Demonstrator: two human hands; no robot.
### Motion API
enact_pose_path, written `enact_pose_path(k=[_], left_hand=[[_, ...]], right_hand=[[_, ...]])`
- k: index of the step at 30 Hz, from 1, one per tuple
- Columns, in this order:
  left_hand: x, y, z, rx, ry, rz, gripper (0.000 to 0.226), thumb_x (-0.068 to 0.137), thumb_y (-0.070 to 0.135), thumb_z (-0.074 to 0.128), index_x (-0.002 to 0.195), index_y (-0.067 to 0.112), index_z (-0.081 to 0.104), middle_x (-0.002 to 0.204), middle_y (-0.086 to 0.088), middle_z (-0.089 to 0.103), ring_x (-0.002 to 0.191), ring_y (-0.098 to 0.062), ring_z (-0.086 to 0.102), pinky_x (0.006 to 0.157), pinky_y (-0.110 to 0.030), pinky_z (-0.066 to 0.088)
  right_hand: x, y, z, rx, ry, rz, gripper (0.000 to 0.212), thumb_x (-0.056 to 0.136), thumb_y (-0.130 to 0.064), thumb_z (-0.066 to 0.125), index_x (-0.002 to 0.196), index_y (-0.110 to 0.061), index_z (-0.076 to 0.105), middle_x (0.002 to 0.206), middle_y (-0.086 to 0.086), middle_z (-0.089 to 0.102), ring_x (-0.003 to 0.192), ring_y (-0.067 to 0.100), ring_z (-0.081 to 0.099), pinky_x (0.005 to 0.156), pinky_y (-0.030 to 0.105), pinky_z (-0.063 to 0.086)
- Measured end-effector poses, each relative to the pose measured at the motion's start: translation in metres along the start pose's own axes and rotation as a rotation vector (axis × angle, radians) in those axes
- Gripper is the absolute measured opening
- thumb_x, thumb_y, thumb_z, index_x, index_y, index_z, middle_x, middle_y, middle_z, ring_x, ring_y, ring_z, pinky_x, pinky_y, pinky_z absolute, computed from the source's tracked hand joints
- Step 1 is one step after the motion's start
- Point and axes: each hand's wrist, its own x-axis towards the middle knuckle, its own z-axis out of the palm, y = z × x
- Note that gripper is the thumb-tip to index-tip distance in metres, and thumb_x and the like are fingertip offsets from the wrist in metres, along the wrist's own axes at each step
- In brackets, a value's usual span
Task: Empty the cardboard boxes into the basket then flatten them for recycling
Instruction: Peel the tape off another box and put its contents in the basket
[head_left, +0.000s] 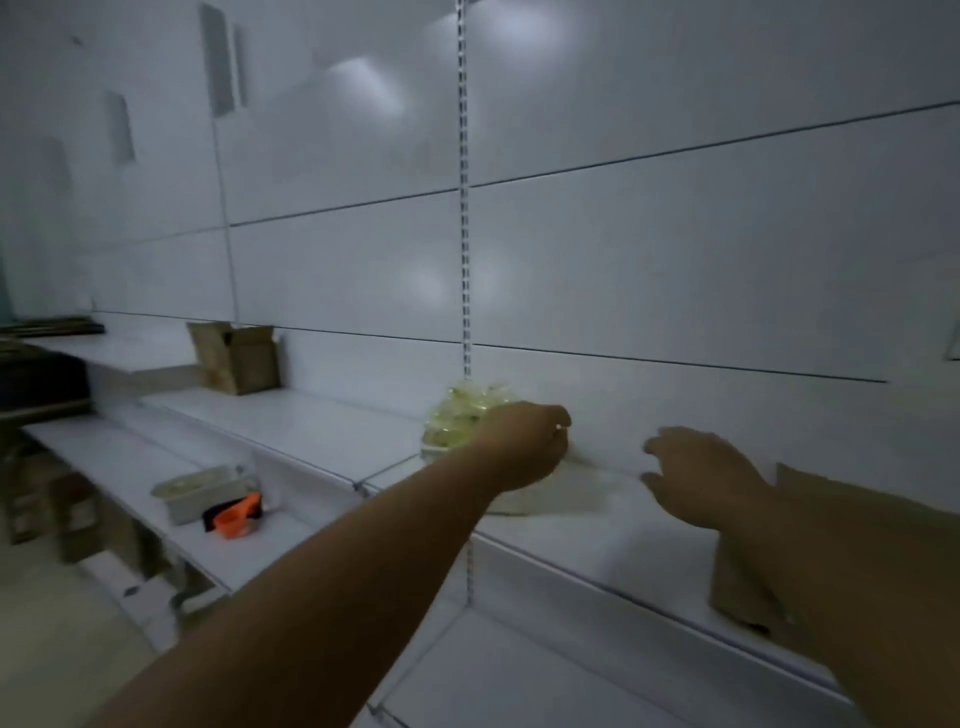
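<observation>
Both bare arms reach out over a white metal shelf (291, 431) that runs along a white panelled wall. The left hand (519, 447) is curled, knuckles up, against a clear plastic bag of pale green pieces (462, 415) that sits on the shelf by the slotted upright rail (464, 208). Whether the fingers actually grip the bag I cannot tell; they are turned away and hidden by the back of the hand. Under that hand lies something pale and flat, too blurred to name.

The right hand (696, 478) hovers just beside it, fingers spread and loosely bent, holding nothing. Beneath the right forearm a flat piece of brown cardboard (748, 577) lies on the shelf, its edge reaching the shelf's front lip.

Well apart, at the far left end of the same shelf, an open cardboard box (236, 356) stands against the wall with its flaps up. On a lower shelf to the left sits a shallow white tray (200, 491), and touching its front corner is an orange and black tool (234, 517), perhaps a cutter. Dark stacked items fill the left edge, blurred.
</observation>
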Motion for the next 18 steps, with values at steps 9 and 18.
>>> enact_pose_path(k=[9,18], left_hand=[[-0.112,-0.273,-0.088,0.353,-0.210,-0.456,0.060,0.097,0.051,0.026,0.148,0.020,0.022,0.159,-0.010,0.008,0.147,-0.027,0.001,0.118,-0.048,0.008],[-0.126,-0.386,-0.065,0.265,-0.241,-0.475,0.059,0.097,0.050,0.028,0.149,0.022,0.019,0.160,-0.007,0.005,0.147,-0.024,-0.003,0.119,-0.051,0.004]], right_hand=[[0.051,-0.321,0.001,0.195,0.010,-0.504,0.057,0.095,-0.040,0.041,0.146,-0.019,0.025,0.158,0.009,0.010,0.145,0.023,0.007,0.117,0.039,0.009],[0.112,-0.414,0.060,0.170,-0.235,-0.537,0.061,0.096,-0.041,0.038,0.149,-0.021,0.015,0.159,0.010,0.001,0.146,0.024,0.000,0.117,0.041,0.008]])
